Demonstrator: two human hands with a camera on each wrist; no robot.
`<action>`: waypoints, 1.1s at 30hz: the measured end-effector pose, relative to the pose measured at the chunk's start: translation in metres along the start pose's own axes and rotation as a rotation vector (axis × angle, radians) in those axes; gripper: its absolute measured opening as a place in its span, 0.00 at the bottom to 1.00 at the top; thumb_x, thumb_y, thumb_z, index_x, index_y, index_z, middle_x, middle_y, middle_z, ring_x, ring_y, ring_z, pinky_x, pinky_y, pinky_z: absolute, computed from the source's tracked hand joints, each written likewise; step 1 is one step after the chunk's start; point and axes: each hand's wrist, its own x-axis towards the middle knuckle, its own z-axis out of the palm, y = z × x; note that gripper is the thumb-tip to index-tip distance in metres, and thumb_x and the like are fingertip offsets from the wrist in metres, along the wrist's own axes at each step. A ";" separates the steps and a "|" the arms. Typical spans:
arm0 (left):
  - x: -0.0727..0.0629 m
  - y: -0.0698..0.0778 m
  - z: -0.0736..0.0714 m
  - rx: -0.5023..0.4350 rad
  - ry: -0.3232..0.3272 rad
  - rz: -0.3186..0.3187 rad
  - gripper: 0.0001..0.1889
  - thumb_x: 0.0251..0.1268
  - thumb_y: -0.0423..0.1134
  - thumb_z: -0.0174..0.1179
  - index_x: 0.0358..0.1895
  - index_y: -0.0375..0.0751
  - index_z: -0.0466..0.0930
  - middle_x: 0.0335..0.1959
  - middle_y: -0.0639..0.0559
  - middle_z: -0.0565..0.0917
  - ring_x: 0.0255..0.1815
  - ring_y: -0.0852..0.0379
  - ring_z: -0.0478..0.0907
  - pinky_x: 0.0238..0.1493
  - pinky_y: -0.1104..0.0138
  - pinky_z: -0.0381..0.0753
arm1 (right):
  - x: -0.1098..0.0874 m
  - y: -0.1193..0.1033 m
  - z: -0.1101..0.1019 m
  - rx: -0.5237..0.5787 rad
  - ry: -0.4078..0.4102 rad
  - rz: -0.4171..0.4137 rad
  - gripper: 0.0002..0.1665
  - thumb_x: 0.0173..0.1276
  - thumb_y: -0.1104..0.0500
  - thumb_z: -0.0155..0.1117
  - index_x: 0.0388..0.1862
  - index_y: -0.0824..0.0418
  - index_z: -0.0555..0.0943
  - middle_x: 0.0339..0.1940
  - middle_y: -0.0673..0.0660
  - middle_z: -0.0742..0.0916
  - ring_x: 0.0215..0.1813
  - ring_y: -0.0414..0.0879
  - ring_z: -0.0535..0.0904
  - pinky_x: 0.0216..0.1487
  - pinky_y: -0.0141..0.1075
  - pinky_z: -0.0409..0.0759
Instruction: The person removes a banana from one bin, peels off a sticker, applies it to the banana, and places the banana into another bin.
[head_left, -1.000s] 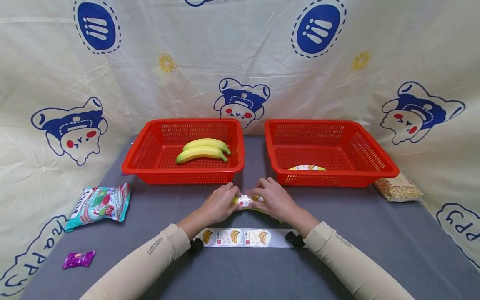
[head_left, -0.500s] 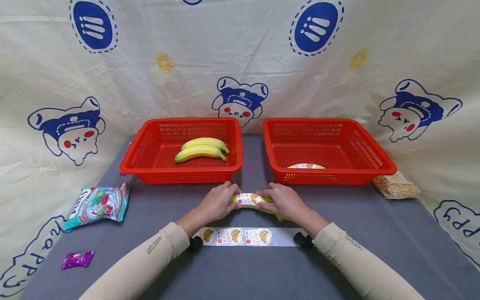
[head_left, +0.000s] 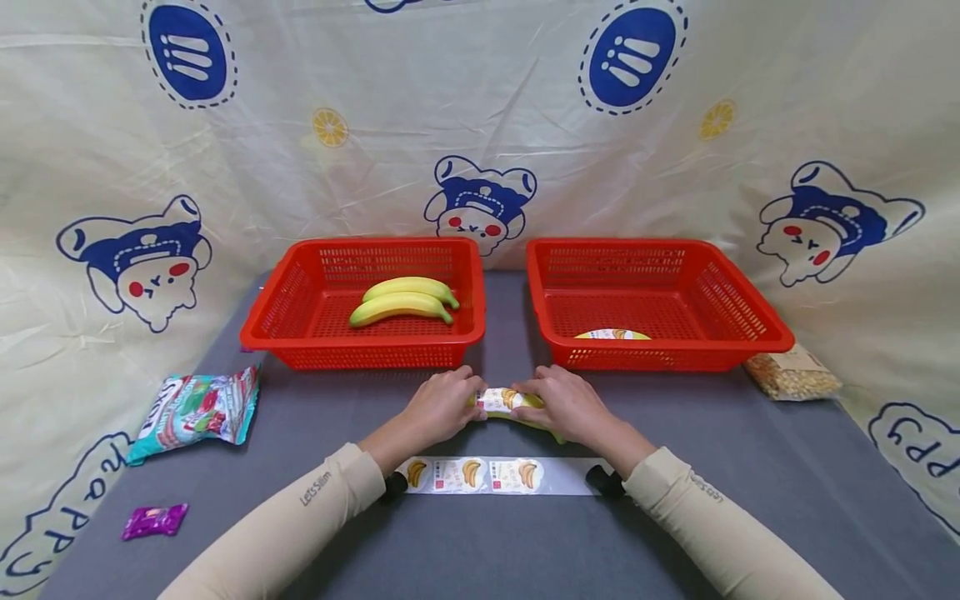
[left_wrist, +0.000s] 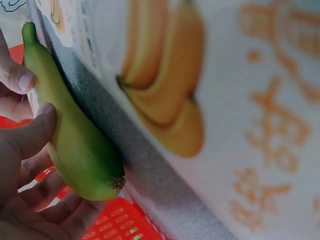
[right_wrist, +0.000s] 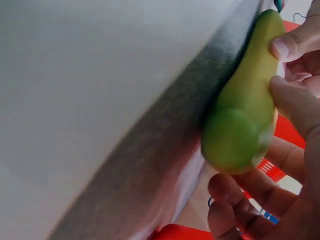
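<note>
A banana (head_left: 517, 417) with a white printed label (head_left: 495, 400) round its upper side lies crosswise between both hands, in front of the two baskets. My left hand (head_left: 441, 407) holds its left end, thumb on the near side and fingers over the far side. At the other end, my right hand (head_left: 573, 406) grips it the same way. In the left wrist view the green-tipped banana (left_wrist: 75, 130) sits against the left thumb (left_wrist: 37, 131). The right wrist view shows the banana (right_wrist: 245, 100) under both thumbs, its label mostly hidden.
A strip of banana labels (head_left: 480, 476) lies just nearer than the hands. Behind, a left red basket (head_left: 367, 357) holds two bananas (head_left: 405, 307); a right red basket (head_left: 667, 358) holds a labelled one (head_left: 613, 334). Snack packs (head_left: 198, 408) lie left, a grain bag (head_left: 795, 375) right.
My right hand has slid right along the banana, uncovering more of the label. My left hand has shifted slightly right over the last half second.
</note>
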 end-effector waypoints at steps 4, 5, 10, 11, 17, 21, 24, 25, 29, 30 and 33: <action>0.000 -0.002 0.001 -0.006 0.015 0.016 0.17 0.54 0.47 0.68 0.45 0.43 0.81 0.36 0.52 0.79 0.33 0.55 0.77 0.38 0.63 0.78 | 0.006 -0.005 0.001 0.033 0.025 -0.031 0.26 0.53 0.43 0.71 0.52 0.47 0.82 0.37 0.49 0.81 0.38 0.41 0.70 0.36 0.33 0.70; 0.000 -0.001 0.001 -0.009 0.018 0.019 0.17 0.54 0.47 0.68 0.44 0.43 0.81 0.35 0.51 0.79 0.32 0.55 0.77 0.38 0.63 0.78 | 0.007 -0.007 0.002 0.036 0.037 -0.039 0.25 0.53 0.43 0.72 0.51 0.47 0.83 0.37 0.48 0.81 0.38 0.41 0.71 0.37 0.33 0.70; 0.000 0.000 0.001 -0.025 0.029 0.009 0.17 0.53 0.47 0.68 0.42 0.41 0.81 0.33 0.51 0.78 0.31 0.56 0.75 0.37 0.65 0.77 | 0.010 -0.011 0.004 -0.007 0.091 -0.044 0.19 0.51 0.43 0.73 0.40 0.47 0.85 0.34 0.48 0.80 0.36 0.42 0.69 0.35 0.34 0.69; 0.000 -0.001 0.001 -0.029 0.031 0.002 0.17 0.53 0.47 0.68 0.42 0.41 0.81 0.33 0.51 0.78 0.31 0.56 0.75 0.37 0.65 0.77 | 0.009 -0.011 0.003 -0.020 0.094 -0.036 0.19 0.50 0.43 0.74 0.40 0.47 0.85 0.34 0.48 0.80 0.36 0.42 0.69 0.35 0.34 0.69; -0.001 -0.001 0.000 -0.057 0.023 -0.034 0.18 0.52 0.47 0.69 0.43 0.41 0.81 0.33 0.51 0.78 0.31 0.56 0.74 0.37 0.65 0.76 | 0.000 -0.003 -0.001 -0.083 0.063 -0.016 0.23 0.51 0.42 0.73 0.45 0.48 0.86 0.31 0.48 0.78 0.32 0.42 0.66 0.32 0.32 0.65; -0.001 -0.002 0.000 -0.049 0.014 -0.031 0.17 0.53 0.47 0.69 0.43 0.41 0.81 0.34 0.51 0.78 0.31 0.57 0.73 0.37 0.65 0.76 | 0.000 -0.003 -0.003 -0.100 0.064 -0.039 0.25 0.51 0.43 0.73 0.48 0.49 0.85 0.33 0.50 0.79 0.33 0.43 0.67 0.33 0.32 0.65; -0.001 -0.003 0.001 -0.035 0.015 -0.026 0.17 0.53 0.48 0.68 0.42 0.42 0.80 0.34 0.52 0.78 0.31 0.57 0.74 0.37 0.65 0.77 | 0.005 -0.008 -0.002 -0.086 0.075 -0.052 0.27 0.49 0.42 0.74 0.49 0.49 0.85 0.36 0.50 0.81 0.34 0.43 0.68 0.35 0.33 0.67; -0.001 -0.003 0.002 -0.032 0.015 -0.023 0.17 0.53 0.48 0.68 0.42 0.42 0.80 0.34 0.51 0.78 0.32 0.57 0.74 0.37 0.65 0.77 | 0.007 -0.010 -0.001 -0.082 0.080 -0.059 0.27 0.49 0.42 0.74 0.49 0.49 0.85 0.36 0.50 0.81 0.35 0.43 0.68 0.35 0.33 0.67; -0.001 -0.003 0.003 -0.027 0.022 -0.010 0.17 0.53 0.47 0.69 0.41 0.42 0.80 0.34 0.51 0.78 0.32 0.56 0.74 0.38 0.65 0.77 | 0.014 -0.017 0.002 -0.115 0.101 -0.086 0.23 0.50 0.40 0.73 0.43 0.47 0.87 0.34 0.50 0.80 0.34 0.43 0.67 0.33 0.32 0.65; -0.001 -0.003 0.003 -0.028 0.023 -0.010 0.17 0.53 0.47 0.69 0.41 0.42 0.80 0.34 0.51 0.78 0.32 0.57 0.74 0.38 0.65 0.77 | 0.015 -0.017 0.003 -0.128 0.110 -0.093 0.21 0.50 0.40 0.72 0.42 0.47 0.87 0.34 0.49 0.80 0.34 0.43 0.67 0.33 0.31 0.64; -0.001 -0.003 0.002 -0.032 0.023 -0.017 0.17 0.53 0.47 0.69 0.42 0.41 0.80 0.34 0.51 0.78 0.32 0.57 0.74 0.38 0.65 0.77 | 0.014 -0.017 0.002 -0.160 0.121 -0.084 0.20 0.50 0.40 0.73 0.40 0.48 0.87 0.33 0.49 0.80 0.33 0.43 0.68 0.31 0.31 0.64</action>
